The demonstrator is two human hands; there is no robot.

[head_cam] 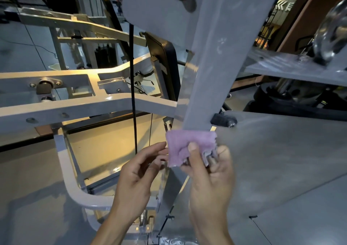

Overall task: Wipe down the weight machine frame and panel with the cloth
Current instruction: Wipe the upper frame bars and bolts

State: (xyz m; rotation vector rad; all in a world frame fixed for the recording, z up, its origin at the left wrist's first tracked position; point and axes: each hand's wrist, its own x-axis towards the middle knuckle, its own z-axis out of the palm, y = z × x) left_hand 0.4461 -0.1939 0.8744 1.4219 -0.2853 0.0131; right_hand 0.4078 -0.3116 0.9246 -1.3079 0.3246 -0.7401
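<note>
A small purple cloth (185,145) lies folded over the grey slanted frame bar (210,62) of the weight machine, low on the bar. My right hand (208,177) grips the cloth, thumb on its front and fingers curled behind the bar. My left hand (139,175) hovers just left of the cloth, fingers loosely bent, its fingertips near the cloth's left edge; I cannot tell whether they touch it. A wide grey panel (281,160) spreads to the right of the bar.
Pale grey frame arms (84,104) cross the left side. A black cable (133,87) hangs vertically left of the bar. A black padded rest (165,64) stands behind. A shiny pulley (332,31) sits on a shelf bar at upper right.
</note>
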